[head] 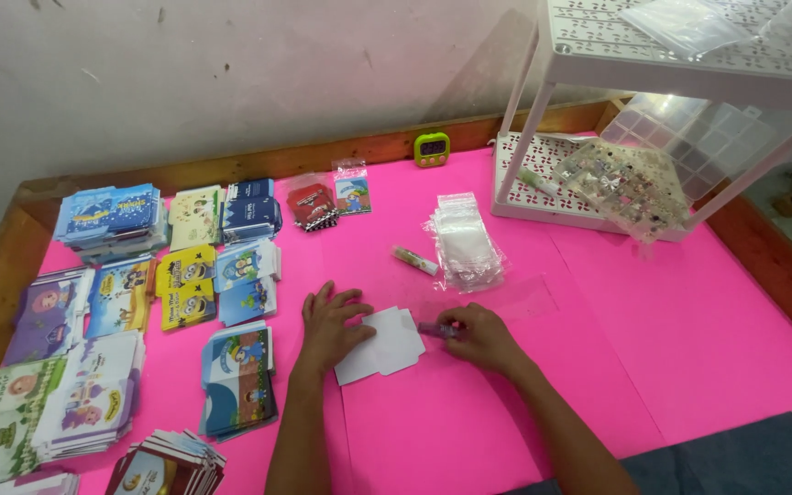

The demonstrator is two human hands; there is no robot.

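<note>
Left hand (334,328) flat, fingers spread; right hand (480,337) curled, fingers pinched.

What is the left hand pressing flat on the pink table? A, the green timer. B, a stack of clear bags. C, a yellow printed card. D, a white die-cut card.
D: the left hand lies flat on the white die-cut card, on the pink table.

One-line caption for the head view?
Left hand flattens a white card cutout; right hand presses a glue stick to it.
</note>
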